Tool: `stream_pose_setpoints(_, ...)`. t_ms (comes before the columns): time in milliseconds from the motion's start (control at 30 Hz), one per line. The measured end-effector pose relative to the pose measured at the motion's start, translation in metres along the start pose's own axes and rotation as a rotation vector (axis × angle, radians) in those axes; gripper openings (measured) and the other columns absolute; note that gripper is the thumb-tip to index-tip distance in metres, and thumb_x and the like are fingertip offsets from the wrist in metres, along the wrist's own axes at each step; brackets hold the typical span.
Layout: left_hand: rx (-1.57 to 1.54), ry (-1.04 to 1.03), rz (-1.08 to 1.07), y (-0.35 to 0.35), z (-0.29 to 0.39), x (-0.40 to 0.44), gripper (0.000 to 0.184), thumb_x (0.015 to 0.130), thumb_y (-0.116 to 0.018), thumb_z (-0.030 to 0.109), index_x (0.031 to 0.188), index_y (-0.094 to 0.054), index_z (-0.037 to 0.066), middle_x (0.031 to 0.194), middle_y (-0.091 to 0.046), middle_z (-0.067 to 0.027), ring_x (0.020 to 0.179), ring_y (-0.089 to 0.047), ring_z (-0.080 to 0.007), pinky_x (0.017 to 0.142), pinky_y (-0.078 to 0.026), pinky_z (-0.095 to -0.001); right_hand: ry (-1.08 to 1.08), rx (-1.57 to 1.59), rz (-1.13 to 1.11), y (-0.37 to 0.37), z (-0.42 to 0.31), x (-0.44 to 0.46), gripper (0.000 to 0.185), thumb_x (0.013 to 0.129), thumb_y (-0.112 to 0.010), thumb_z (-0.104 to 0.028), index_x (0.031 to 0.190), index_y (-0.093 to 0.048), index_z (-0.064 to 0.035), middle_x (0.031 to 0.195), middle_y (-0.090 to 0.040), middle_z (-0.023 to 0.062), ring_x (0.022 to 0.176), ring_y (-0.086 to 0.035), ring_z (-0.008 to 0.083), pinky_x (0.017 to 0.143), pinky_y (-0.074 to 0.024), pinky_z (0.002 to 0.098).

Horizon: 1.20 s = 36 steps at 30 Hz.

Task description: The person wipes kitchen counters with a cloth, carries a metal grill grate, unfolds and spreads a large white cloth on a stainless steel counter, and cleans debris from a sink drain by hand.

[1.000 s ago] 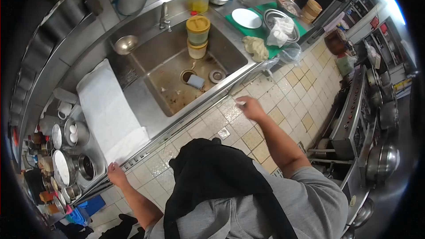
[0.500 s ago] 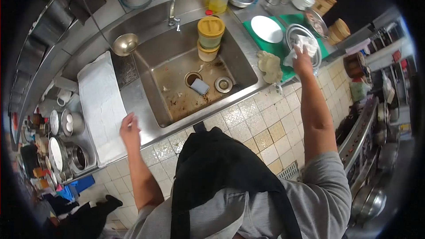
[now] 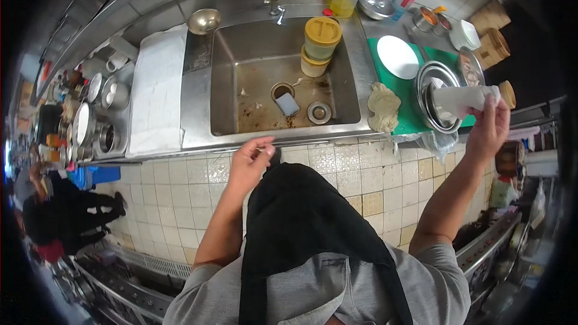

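Observation:
My right hand pinches one end of a thin white sheet; whether it is cloth or paper I cannot tell. The sheet stretches from my fingers down into the nested metal bowls on the green cutting board. Its other end lies inside the top bowl. My left hand hangs in front of the sink's front edge, fingers loosely bent and apart, holding nothing. A white plate lies on the board beside the bowls. A crumpled beige cloth rests at the board's left edge.
Stacked yellow-lidded tubs stand in the steel sink, near a sponge and a drain strainer. A white cloth covers the left counter. Clear plastic hangs off the front edge. Another person is at far left.
My right hand has risen out of the bowls to the right, drawing the white sheet out lengthwise. My left hand has moved right, from beside the white cloth to the sink's front. The view has turned.

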State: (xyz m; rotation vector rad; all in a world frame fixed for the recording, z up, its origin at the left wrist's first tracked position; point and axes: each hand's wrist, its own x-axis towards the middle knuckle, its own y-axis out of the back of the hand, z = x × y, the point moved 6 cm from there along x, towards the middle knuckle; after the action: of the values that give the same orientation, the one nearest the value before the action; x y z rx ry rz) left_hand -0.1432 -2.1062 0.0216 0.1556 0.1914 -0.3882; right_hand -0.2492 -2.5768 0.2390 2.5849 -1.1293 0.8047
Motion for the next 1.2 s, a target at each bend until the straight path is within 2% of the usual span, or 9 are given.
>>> stream_pose_setpoints(167,-0.118,-0.124,-0.161,-0.069,0.069,-0.055,0.056,0.081,-0.074,0.014,0.133,-0.051,0.009,0.12,-0.057,-0.0058,0.1,-0.056,-0.0132,0.082,-0.049,-0.0299,-0.002,0.24,-0.281,-0.095,-0.069,-0.083,0.013,0.09,-0.06,-0.004,0.1,-0.055,0.0012,0.098,-0.06,0.0109,0.082,-0.059,0.0141,0.064,-0.0498,0.0254)
stream_pose_setpoints(300,-0.163,-0.438,-0.229,-0.08,0.107,-0.098,0.065,0.077,-0.078,0.021,0.133,-0.048,0.01,0.135,-0.047,-0.0124,0.124,-0.047,-0.026,0.099,-0.041,-0.0407,-0.252,0.55,-0.947,-0.18,-0.088,-0.179,0.014,0.085,-0.065,0.001,0.097,-0.058,0.0019,0.098,-0.061,0.0114,0.084,-0.06,0.0135,0.07,-0.0486,0.0244)
stream_pose_setpoints(333,0.216,-0.63,-0.192,-0.075,0.11,-0.106,0.059,0.079,-0.077,0.024,0.129,-0.05,0.009,0.135,-0.048,-0.0127,0.122,-0.049,-0.0247,0.097,-0.042,-0.0415,-0.278,0.628,-1.0,-0.193,-0.092,-0.199,0.016,0.085,-0.066,0.0,0.099,-0.059,0.0017,0.101,-0.062,0.0127,0.085,-0.061,0.0147,0.071,-0.0481,0.025)
stream_pose_setpoints(367,0.379,-0.525,-0.297,-0.067,0.116,-0.113,0.045,0.082,-0.074,0.022,0.12,-0.056,0.006,0.126,-0.056,-0.0121,0.115,-0.054,-0.0206,0.092,-0.045,-0.037,-0.134,0.557,-1.112,-0.203,-0.092,-0.21,0.02,0.084,-0.067,-0.001,0.103,-0.061,0.0001,0.104,-0.062,0.0129,0.085,-0.061,0.0159,0.072,-0.0486,0.027)
stream_pose_setpoints(433,-0.331,-0.081,-0.142,-0.045,0.09,-0.138,0.034,0.083,-0.072,0.019,0.113,-0.061,0.005,0.11,-0.064,-0.009,0.102,-0.06,-0.016,0.084,-0.048,-0.0315,-0.203,0.443,-1.273,-0.218,-0.096,-0.227,0.024,0.084,-0.069,-0.005,0.106,-0.062,0.0,0.101,-0.062,0.0119,0.092,-0.061,0.0186,0.079,-0.0483,0.0297)
stream_pose_setpoints(667,-0.374,-0.095,0.528,0.076,-0.014,-0.229,0.031,0.079,-0.069,0.005,0.108,-0.061,-0.001,0.099,-0.067,-0.0077,0.087,-0.065,-0.0157,0.077,-0.055,-0.0322,-0.304,0.11,-1.531,-0.255,-0.019,-0.292,0.03,0.085,-0.071,-0.015,0.111,-0.062,-0.0027,0.105,-0.063,0.0098,0.086,-0.063,0.0182,0.077,-0.0506,0.0311)
stream_pose_setpoints(867,-0.38,0.34,0.835,0.149,-0.13,-0.298,0.018,0.086,-0.066,0.016,0.099,-0.062,0.004,0.083,-0.061,-0.0016,0.068,-0.056,-0.0109,0.058,-0.052,-0.0287,-0.376,-0.309,-1.491,-0.254,0.079,-0.302,0.033,0.087,-0.067,-0.024,0.111,-0.061,-0.0021,0.103,-0.067,0.0145,0.089,-0.066,0.0251,0.08,-0.0515,0.0349)
stream_pose_setpoints(1167,0.448,1.033,0.524,0.154,-0.297,-0.427,0.04,0.073,-0.073,0.025,0.093,-0.063,-0.007,0.087,-0.067,-0.0269,0.082,-0.064,-0.0435,0.069,-0.049,-0.0449,-0.492,-0.542,-1.316,-0.303,0.214,-0.217,0.038,0.082,-0.069,-0.022,0.114,-0.063,-0.0018,0.099,-0.068,0.016,0.095,-0.066,0.029,0.082,-0.0504,0.0359)
stream_pose_setpoints(1200,0.444,1.05,0.526,0.139,-0.306,-0.442,0.04,0.073,-0.073,0.025,0.093,-0.063,-0.007,0.087,-0.067,-0.0269,0.082,-0.064,-0.0435,0.069,-0.049,-0.0449,-0.388,-0.627,-1.418,-0.313,0.242,-0.219,0.046,0.081,-0.069,-0.022,0.122,-0.058,-0.004,0.116,-0.063,0.0188,0.106,-0.062,0.0327,0.091,-0.0476,0.0376)
